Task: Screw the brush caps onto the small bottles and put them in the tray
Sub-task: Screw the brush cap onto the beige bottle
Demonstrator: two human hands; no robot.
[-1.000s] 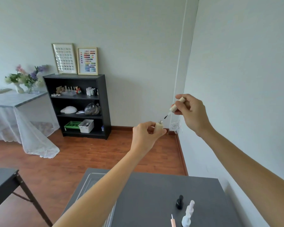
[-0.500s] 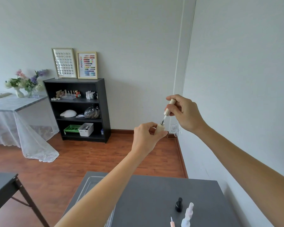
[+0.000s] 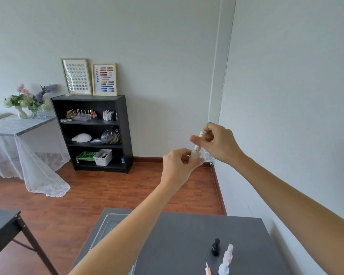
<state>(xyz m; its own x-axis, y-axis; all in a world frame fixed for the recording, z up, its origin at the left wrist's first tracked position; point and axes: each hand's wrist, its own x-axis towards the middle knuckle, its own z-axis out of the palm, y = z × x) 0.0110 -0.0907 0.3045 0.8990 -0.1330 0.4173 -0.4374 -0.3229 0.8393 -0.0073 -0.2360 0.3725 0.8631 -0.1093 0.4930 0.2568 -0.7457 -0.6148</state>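
Grey walls, wood floor, dark grey table (image 3: 179, 235) at the bottom of view. Both hands raised well above it, out in front of the wall corner.

Cream bottle (image 3: 195, 156): one, upright, pinched in the left hand (image 3: 177, 167), thumb and fingertips closed round its body. Ribbed beige brush cap (image 3: 199, 140): one, sitting on the bottle neck, tilted slightly right at the top. Right hand (image 3: 218, 143) grips it, thumb on the near side, fingers curled behind. Cannot tell how far the threads are seated.

On the table, near the right front: one black bottle (image 3: 215, 247) with cap on, upright. Just beside it one pale lilac bottle (image 3: 226, 261) with a white cap, partly cut by the frame edge. One pink brush cap (image 3: 207, 269) left of that, bristle end up, also cut by the frame. Three items there, close together but apart.

Clear tray (image 3: 109, 221): one, at the table's left edge, mostly hidden under the left forearm; contents can't be read.

Clearance: the table's right edge runs near the right wall. Far half of the tabletop is bare. Open floor beyond and to the left, up to a black shelf unit (image 3: 91, 133), a lace-covered table (image 3: 18, 126) and a second dark table (image 3: 2, 223) at lower left.
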